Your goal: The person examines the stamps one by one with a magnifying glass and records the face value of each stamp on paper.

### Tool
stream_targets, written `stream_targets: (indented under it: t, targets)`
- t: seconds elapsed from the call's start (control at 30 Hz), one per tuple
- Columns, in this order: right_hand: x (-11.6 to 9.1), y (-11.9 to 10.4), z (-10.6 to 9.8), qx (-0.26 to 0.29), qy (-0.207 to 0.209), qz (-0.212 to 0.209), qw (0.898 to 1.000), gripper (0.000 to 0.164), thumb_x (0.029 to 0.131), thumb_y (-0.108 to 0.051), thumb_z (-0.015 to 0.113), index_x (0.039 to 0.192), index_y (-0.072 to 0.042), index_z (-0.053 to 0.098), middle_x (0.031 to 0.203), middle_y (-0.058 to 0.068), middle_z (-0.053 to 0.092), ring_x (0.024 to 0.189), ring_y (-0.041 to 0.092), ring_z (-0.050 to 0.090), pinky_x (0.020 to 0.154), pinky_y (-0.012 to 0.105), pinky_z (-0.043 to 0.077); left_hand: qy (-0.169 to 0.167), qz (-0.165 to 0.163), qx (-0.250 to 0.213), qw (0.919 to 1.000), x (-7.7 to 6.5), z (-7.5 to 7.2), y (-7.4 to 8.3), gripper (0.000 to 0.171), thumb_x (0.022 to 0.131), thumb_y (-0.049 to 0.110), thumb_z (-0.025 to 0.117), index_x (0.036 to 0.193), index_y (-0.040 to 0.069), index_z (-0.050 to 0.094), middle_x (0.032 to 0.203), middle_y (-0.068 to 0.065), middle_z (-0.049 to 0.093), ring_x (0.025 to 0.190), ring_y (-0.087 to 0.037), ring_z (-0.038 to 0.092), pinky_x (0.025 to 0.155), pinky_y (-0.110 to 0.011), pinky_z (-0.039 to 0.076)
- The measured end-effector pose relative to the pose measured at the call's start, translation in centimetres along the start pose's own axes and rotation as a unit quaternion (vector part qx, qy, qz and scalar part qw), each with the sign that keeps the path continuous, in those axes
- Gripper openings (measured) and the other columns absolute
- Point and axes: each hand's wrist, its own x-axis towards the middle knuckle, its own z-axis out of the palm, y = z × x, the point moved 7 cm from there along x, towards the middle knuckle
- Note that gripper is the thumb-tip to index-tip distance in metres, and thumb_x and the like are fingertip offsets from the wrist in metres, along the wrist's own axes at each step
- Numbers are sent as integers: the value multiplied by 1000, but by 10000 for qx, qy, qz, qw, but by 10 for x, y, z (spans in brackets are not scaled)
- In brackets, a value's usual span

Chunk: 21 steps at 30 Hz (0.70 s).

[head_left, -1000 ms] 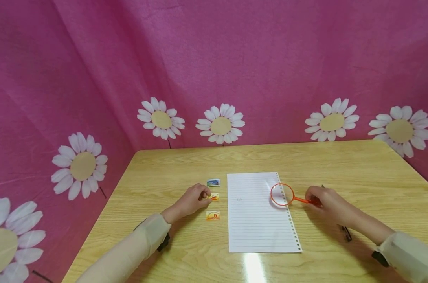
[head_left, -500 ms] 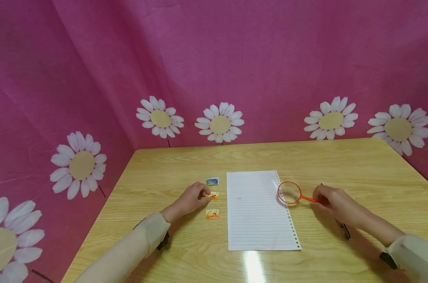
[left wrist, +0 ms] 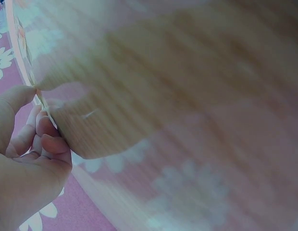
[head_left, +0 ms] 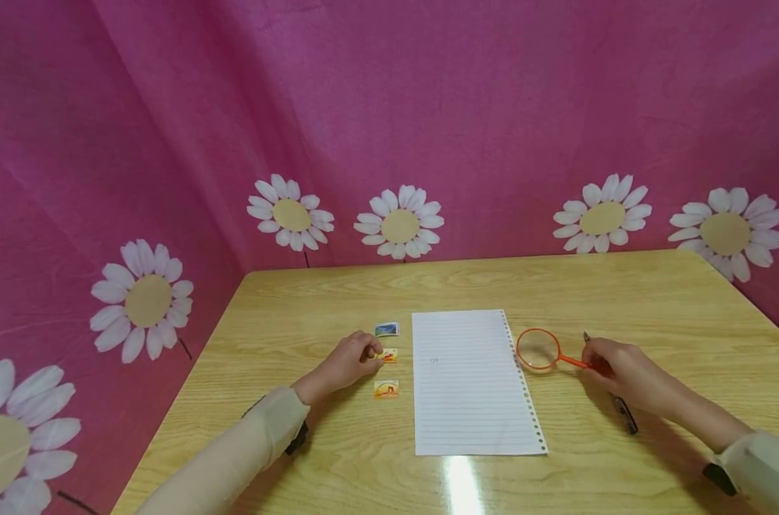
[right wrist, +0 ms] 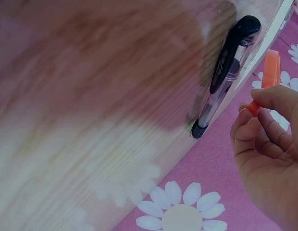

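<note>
My left hand (head_left: 350, 363) is at the left edge of the middle stamp (head_left: 390, 356), a small yellow and red one, its thumb and curled fingers pinching that edge. Above it lies a blue-green stamp (head_left: 387, 330), and below it another yellow and orange stamp (head_left: 386, 388). My right hand (head_left: 630, 372) pinches the handle of an orange-red magnifying glass (head_left: 572, 361). The lens ring is just right of the lined sheet's (head_left: 473, 400) punched edge. In the right wrist view, thumb and fingers (right wrist: 269, 98) grip the orange handle. A black-capped pen (right wrist: 221, 72) lies beside this hand.
The lined sheet, with small handwriting near its left side, lies between the stamps and the magnifying glass on the wooden table (head_left: 337, 300). A pink curtain (head_left: 460, 129) with white daisies hangs behind and left of the table.
The right hand has drawn the magnifying glass rightward off the sheet, and more of the pen shows. The left hand stays at the middle stamp.
</note>
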Motion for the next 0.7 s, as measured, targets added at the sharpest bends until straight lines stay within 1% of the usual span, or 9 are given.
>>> stream_targets:
  t: [0.2, 0.43, 0.7]
  targets:
    - [-1, -1, -2, 34, -123, 111, 9999, 34, 68, 9, 80, 81, -12, 56, 69, -14, 51, 62, -10, 38, 50, 17, 36, 50, 246, 70, 9997, 0, -1, 1, 9, 93, 11, 65, 98, 4, 61, 89, -7, 53, 79, -12, 43, 71, -21, 38]
    - [-2, 3, 1, 204, -448, 630, 9968, 24, 76, 3, 77, 80, -11, 57, 67, -14, 53, 62, -11, 39, 50, 18, 38, -54, 75, 47, 9999, 0, 1, -2, 10, 95, 13, 63, 99, 4, 60, 91, -6, 53, 81, -14, 43, 73, -25, 37]
    - [-1, 4, 2, 454, -624, 866, 9933, 20, 79, 2, 75, 80, -8, 58, 67, -11, 56, 62, -11, 41, 51, 19, 40, -40, 59, 74, 9999, 1, 1, -2, 11, 95, 13, 63, 100, 5, 60, 92, -7, 53, 81, -14, 44, 73, -25, 38]
